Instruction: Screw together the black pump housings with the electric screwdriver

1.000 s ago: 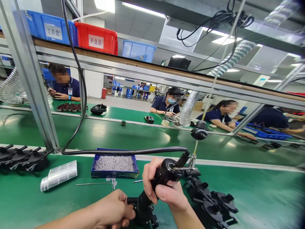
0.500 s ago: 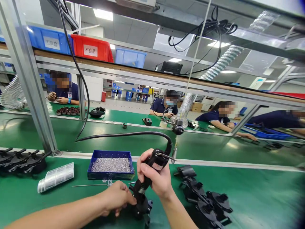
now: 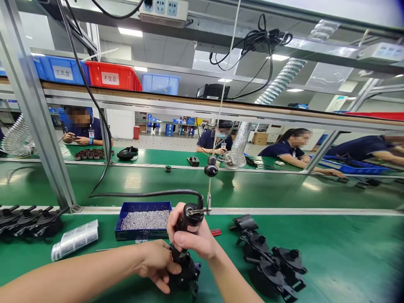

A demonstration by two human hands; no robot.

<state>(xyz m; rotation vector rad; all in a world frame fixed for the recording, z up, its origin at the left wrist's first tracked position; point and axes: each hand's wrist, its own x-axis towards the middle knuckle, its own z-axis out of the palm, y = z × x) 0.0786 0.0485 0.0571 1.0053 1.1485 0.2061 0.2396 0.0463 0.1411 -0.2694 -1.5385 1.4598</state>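
My right hand (image 3: pixel 194 235) is wrapped round a black electric screwdriver (image 3: pixel 192 216), which stands nearly upright with its cable leaving the top. Its lower end points down into a black plastic housing (image 3: pixel 186 273) on the green bench; the bit tip is hidden. My left hand (image 3: pixel 158 263) is closed at the housing's left side, thumb against it and other fingers partly extended below. Behind my hands, a blue tray (image 3: pixel 118 233) holds many small silvery parts. A few of these small parts (image 3: pixel 141 241) lie in front of the tray.
More black housings (image 3: pixel 271 269) lie at right, others (image 3: pixel 28 219) at far left. A roll of clear labels (image 3: pixel 75 240) and a red-handled tool (image 3: pixel 216 232) are on the bench. A balancer cord (image 3: pixel 221 105) hangs above. Several co-workers (image 3: pixel 214 141) sit opposite.
The screwdriver has become more upright and moved left in view with my right hand. The red-handled tool has come into sight behind my right wrist. My left hand remains at the housing.
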